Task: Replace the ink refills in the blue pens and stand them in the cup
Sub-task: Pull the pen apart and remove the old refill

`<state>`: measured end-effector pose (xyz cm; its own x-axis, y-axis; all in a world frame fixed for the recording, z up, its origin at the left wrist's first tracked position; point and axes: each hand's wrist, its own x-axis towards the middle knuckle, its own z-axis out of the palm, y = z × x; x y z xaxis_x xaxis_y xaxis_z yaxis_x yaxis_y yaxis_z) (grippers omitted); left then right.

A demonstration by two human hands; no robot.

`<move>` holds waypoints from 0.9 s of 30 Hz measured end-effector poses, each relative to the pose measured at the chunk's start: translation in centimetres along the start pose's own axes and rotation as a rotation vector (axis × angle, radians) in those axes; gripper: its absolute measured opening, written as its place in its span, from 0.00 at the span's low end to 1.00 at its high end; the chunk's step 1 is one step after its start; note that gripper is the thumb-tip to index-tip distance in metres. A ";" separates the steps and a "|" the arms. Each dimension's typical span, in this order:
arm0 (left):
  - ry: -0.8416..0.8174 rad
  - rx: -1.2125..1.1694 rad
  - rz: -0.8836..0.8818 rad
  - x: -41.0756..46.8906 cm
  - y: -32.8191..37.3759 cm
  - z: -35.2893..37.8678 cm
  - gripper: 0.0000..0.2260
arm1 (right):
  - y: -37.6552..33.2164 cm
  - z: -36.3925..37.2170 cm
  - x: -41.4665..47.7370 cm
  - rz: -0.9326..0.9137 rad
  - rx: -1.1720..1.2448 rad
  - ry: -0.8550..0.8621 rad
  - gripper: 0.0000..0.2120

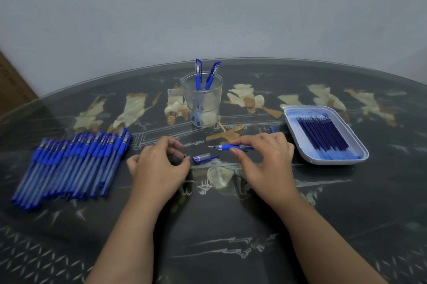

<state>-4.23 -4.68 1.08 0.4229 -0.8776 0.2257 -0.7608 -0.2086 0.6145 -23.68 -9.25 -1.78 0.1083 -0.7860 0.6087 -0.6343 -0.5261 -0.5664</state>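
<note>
Nearest me, left hand (157, 168) pinches a tiny dark piece (184, 156), right hand (265, 159) grips a pen (225, 147), cap (203, 158) between them.

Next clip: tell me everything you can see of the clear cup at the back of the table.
The cup is a clear tumbler, glass or plastic, with a stepped, narrower base. It stands upright on the table near its far edge. Two capped blue pens stand in it, one leaning, their caps above the rim. Nothing else touches it.

Dim, even indoor light — faint sheen on the glass table (231, 226), soft blur, wide-angle bending at the edges.
</note>
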 end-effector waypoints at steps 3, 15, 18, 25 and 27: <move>-0.011 0.036 -0.006 0.0 -0.1 0.1 0.04 | 0.0 0.0 0.0 0.004 -0.002 -0.004 0.11; -0.063 -0.008 -0.019 0.3 -0.4 0.2 0.05 | -0.6 -0.4 0.0 0.059 -0.057 -0.002 0.11; -0.063 -0.042 -0.032 0.2 -0.3 0.1 0.05 | -0.9 -0.8 0.2 0.065 -0.119 0.045 0.08; 0.204 -0.429 0.300 -0.9 1.6 -0.2 0.07 | -2.7 -2.0 0.6 0.116 -0.079 0.019 0.09; 0.125 -0.502 0.368 -1.5 2.5 0.4 0.07 | -3.1 -2.5 1.1 0.179 0.055 -0.024 0.03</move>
<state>-6.98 -4.07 2.04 0.2546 -0.7899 0.5578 -0.5570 0.3517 0.7523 -23.45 -7.63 2.02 0.0166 -0.8757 0.4825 -0.6021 -0.3941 -0.6944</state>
